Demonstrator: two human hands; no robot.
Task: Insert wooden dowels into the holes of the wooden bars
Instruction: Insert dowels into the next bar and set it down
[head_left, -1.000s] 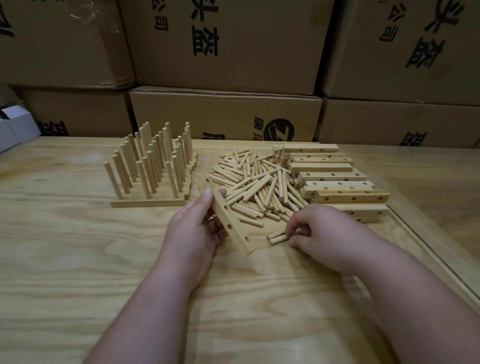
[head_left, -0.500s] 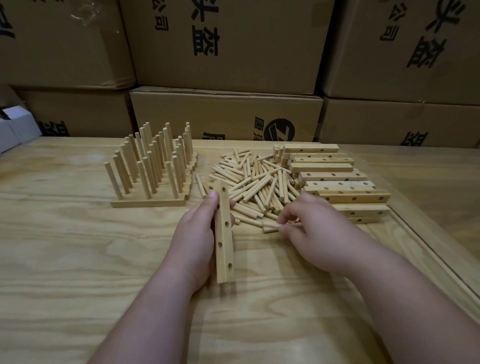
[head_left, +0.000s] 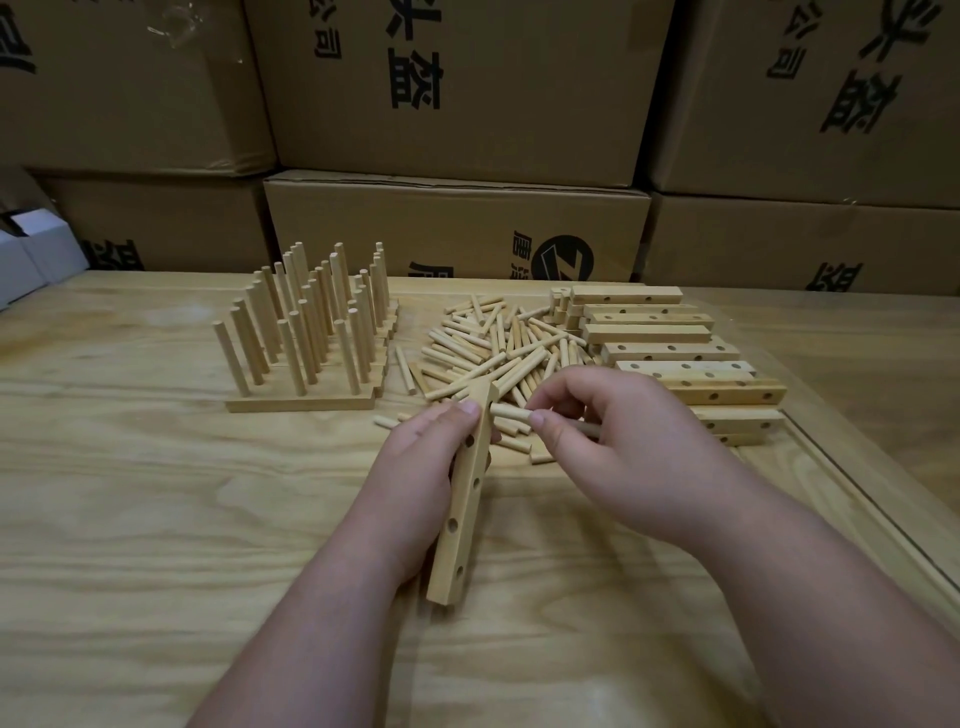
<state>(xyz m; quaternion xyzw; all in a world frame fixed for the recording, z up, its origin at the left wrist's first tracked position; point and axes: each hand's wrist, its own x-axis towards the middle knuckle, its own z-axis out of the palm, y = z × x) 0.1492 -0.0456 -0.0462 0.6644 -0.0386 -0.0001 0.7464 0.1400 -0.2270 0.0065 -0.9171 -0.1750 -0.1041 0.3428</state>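
Observation:
My left hand (head_left: 415, 467) grips a wooden bar (head_left: 462, 514) with several holes, held on edge and pointing away from me on the table. My right hand (head_left: 613, 447) pinches a wooden dowel (head_left: 511, 413) between thumb and fingers, its tip close to the far end of the bar. A pile of loose dowels (head_left: 493, 348) lies just beyond both hands. To the right of the pile sits a stack of drilled bars (head_left: 675, 353). At the left stand finished bars with upright dowels (head_left: 311, 332).
Stacked cardboard boxes (head_left: 457, 223) wall off the far side of the wooden table (head_left: 156, 519). A white box (head_left: 31, 260) sits at the far left edge. A raised rim (head_left: 857, 493) runs along the table's right side.
My left hand has turned the bar from slanting to pointing straight away. My right hand picked a dowel from the pile and brought it left, up to the bar's far end.

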